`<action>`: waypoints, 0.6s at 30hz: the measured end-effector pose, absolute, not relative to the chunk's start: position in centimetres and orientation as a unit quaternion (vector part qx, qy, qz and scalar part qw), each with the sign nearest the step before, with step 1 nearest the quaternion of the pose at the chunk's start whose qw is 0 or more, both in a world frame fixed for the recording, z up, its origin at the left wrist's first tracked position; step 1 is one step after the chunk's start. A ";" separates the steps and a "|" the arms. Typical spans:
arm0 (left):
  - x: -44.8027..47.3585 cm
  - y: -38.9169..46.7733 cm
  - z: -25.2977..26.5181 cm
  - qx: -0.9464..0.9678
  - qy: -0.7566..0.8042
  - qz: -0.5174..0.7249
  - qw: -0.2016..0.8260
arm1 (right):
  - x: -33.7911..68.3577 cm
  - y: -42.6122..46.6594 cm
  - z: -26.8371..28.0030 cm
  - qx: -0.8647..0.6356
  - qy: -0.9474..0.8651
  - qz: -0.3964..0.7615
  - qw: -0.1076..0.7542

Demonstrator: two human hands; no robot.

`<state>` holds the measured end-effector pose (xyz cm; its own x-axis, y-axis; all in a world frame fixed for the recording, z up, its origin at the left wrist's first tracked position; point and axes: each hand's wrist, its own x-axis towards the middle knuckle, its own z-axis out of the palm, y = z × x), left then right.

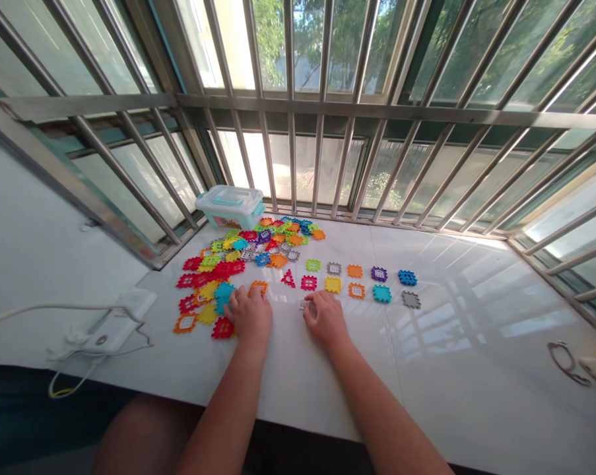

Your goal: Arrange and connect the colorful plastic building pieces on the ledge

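Note:
My left hand rests at the right side of a heap of toothed plastic building tiles. Its fingers are apart, touching a cyan tile, with an orange tile just beyond the fingertips. My right hand is curled low over the table, thumb and fingers around a small pale grey tile that is mostly hidden. Two rows of separate tiles lie beyond it, among them a red triangle, a red square, a yellow one and a grey one.
A lidded pale-green storage box stands behind the heap. Metal window bars border the white table. A white power strip with cables lies at left; a dark looped object lies at right.

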<state>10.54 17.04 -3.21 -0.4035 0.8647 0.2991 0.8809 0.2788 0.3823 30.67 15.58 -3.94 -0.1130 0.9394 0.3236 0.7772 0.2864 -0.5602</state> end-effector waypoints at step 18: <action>11.7 17.1 -4.4 -0.746 -0.438 -0.475 -0.162 | 31.0 15.6 -4.1 -0.539 -0.738 0.130 0.385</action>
<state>11.69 17.10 -4.41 0.1649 0.8075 0.5664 0.5003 -0.5634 0.6575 31.03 15.55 -4.09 -0.1217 0.8956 0.4278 0.6959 0.3843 -0.6066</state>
